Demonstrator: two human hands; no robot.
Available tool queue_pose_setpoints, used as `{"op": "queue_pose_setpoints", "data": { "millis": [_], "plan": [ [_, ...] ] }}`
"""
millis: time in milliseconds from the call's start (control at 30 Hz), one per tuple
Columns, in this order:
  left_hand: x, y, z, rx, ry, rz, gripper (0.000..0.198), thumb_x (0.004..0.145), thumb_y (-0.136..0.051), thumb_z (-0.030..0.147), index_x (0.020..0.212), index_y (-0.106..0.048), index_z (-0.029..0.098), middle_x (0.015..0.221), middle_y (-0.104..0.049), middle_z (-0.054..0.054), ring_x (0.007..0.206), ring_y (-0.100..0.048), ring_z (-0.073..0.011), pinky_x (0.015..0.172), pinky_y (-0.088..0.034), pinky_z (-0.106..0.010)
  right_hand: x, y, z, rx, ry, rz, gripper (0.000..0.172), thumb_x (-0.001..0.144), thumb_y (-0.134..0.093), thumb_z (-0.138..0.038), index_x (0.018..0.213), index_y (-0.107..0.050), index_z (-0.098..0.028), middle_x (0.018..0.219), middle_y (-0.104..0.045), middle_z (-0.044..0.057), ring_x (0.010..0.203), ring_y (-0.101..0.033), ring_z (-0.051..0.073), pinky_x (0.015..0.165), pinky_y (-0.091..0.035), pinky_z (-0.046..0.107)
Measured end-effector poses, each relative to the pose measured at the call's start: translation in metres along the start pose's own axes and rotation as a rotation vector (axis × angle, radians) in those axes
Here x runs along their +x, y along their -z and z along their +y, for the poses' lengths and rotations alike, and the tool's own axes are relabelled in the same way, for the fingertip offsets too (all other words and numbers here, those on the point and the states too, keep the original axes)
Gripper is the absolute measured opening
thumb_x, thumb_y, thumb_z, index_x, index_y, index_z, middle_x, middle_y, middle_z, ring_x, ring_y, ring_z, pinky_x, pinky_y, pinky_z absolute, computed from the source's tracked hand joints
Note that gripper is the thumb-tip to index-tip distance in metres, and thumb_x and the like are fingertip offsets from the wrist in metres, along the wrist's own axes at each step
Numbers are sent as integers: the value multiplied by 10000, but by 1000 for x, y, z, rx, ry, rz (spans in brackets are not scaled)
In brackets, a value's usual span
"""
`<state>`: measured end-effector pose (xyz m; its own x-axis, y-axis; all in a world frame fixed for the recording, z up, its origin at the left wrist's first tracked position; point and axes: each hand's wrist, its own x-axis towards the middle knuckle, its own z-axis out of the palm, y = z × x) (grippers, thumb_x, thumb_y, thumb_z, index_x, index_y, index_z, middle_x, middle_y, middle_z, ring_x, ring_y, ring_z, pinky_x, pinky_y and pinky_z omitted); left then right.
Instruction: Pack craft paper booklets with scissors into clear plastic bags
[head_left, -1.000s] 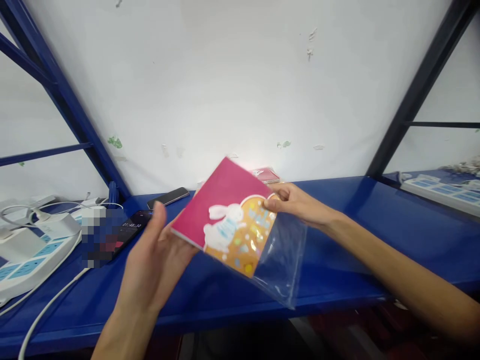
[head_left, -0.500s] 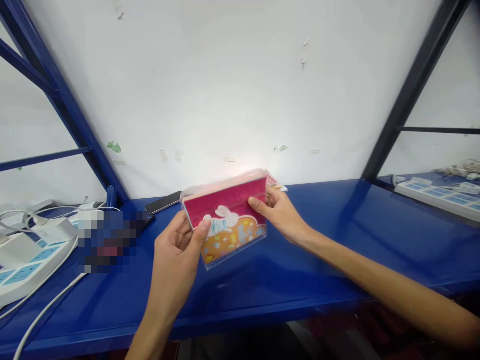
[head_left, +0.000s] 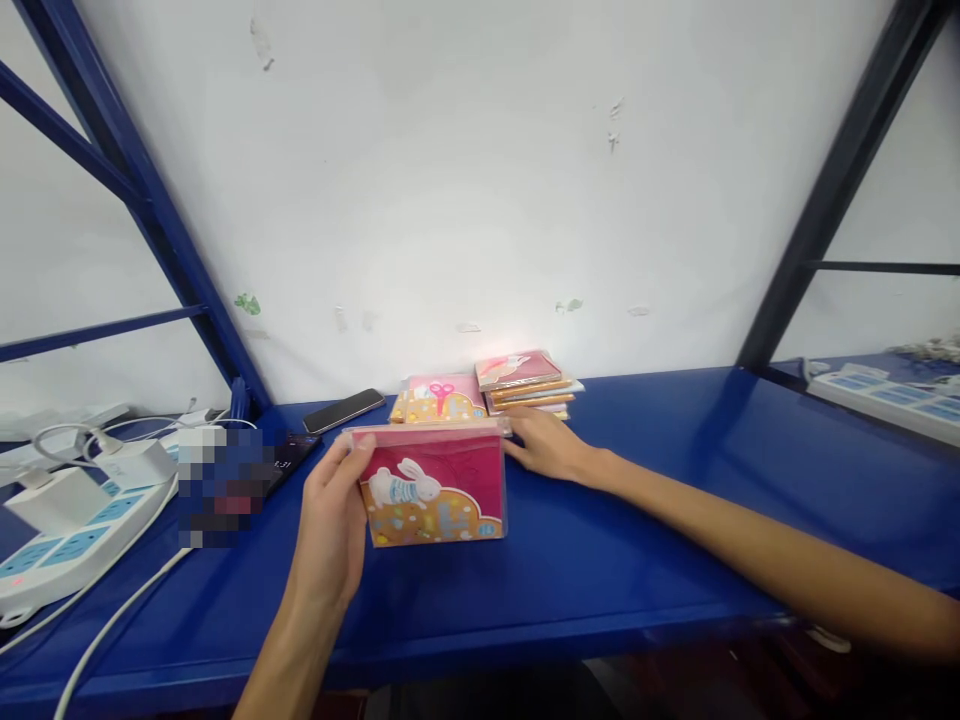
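Above the blue steel shelf (head_left: 600,440): pink rabbit-print notebook (head_left: 431,480) in a clear plastic bag (head_left: 503,500), held upright.
Left hand (head_left: 328,510): clamped on the bag's left edge, thumb in front, forearm rising from below.
Right hand (head_left: 550,447): open, palm down, just beside the bag's top right corner, arm reaching in from the right.
Behind the bag: stacked notebooks (head_left: 525,385).

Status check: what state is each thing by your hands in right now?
Pink-and-orange rabbit booklet in clear plastic bag: held upright.
Left hand: gripping the booklet's left edge.
Right hand: resting on the blue metal shelf, empty.
Pink scissors-print booklet: lying flat.
Stack of orange-edged booklets: piled loosely.
Black smartphone: lying flat, screen dark.
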<state>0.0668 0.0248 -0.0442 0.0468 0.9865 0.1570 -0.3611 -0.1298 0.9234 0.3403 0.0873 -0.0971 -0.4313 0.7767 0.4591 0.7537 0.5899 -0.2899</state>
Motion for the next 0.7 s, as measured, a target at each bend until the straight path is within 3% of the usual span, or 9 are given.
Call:
{"op": "queue_pose_setpoints", "data": {
  "millis": [133,400,533,700],
  "plan": [
    [-2,-1,-4,70,-50,12,267,866,-732,428,1000,-654,211,969,-786,3,908,-751,-230,784,-585,-288,-6,-10,2,-46,45,-12,270,992,-540,-231,1203,-705,-196,1189,-728,133,1154,-652,284,978,-481,404],
    [-9,-9,-12,159,-62,-18,352,856,-740,459,1093,-624,226,1008,-786,-5,906,-746,-229,780,-572,-286,-8,1,17,266,-150,-10,211,899,-650,-250,1091,-725,-200,884,-767,60,975,-700,273,899,-529,410],
    [-12,-15,-12,191,-62,-15,414,827,-769,460,1115,-621,201,976,-783,-36,909,-744,-243,768,-569,-291,-5,24,20,397,-247,-17,194,865,-679,-316,975,-752,-174,935,-767,86,928,-693,275,856,-542,437],
    [-13,-17,-12,190,-87,11,404,806,-779,477,1061,-646,193,1024,-778,-59,948,-737,-251,789,-572,-306,-2,74,-11,632,-301,199,278,843,-746,-422,989,-707,-188,1043,-751,93,968,-700,259,895,-532,441]
  ]
}}
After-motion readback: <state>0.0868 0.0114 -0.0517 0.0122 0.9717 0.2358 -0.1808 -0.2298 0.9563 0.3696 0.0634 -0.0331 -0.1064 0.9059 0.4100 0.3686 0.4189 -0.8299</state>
